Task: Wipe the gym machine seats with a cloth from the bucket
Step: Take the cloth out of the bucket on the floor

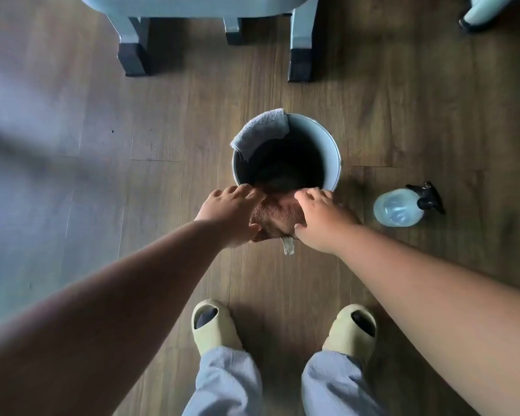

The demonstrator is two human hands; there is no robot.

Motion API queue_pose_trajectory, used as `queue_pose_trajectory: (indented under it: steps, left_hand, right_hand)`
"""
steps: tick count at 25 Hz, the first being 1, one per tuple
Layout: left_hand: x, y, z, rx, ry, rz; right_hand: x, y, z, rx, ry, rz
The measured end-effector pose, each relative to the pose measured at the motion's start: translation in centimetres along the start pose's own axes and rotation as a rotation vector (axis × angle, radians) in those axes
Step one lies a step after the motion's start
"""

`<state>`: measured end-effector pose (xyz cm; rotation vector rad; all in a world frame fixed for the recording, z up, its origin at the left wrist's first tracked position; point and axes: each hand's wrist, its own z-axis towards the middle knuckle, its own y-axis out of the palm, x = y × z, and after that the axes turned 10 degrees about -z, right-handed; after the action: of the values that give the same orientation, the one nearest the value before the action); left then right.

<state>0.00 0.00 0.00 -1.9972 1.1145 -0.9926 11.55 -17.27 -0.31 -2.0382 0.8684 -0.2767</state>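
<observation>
A pale metal bucket (330, 151) stands on the wooden floor in front of my feet. A brown cloth (278, 213) hangs over its near rim. My left hand (228, 216) grips the cloth's left side and my right hand (321, 220) grips its right side. A small pale tag hangs below the cloth. A grey cloth (260, 130) is draped over the bucket's far left rim. The inside of the bucket is dark.
A clear spray bottle (398, 207) with a black trigger lies on the floor right of the bucket. The pale frame and dark feet of a gym machine (300, 40) stand beyond the bucket. Another machine foot (481, 13) is at top right. My slippered feet are below.
</observation>
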Motion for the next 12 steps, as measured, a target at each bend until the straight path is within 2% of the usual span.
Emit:
queue_pose_trajectory:
  steps: [3,8,12]
  left_hand:
    - [-1.3,1.8,1.9,0.01,-0.019,0.137]
    - [-4.5,2.6,3.9,0.011,0.01,0.225]
    - [-5.4,2.7,4.1,0.006,0.045,0.242]
  right_hand:
    - [-0.1,1.9,3.3,0.011,-0.034,-0.132]
    - [-1.5,4.1,6.9,-0.048,-0.113,-0.143]
    - [-2.0,5.4,7.3,0.088,-0.176,-0.265]
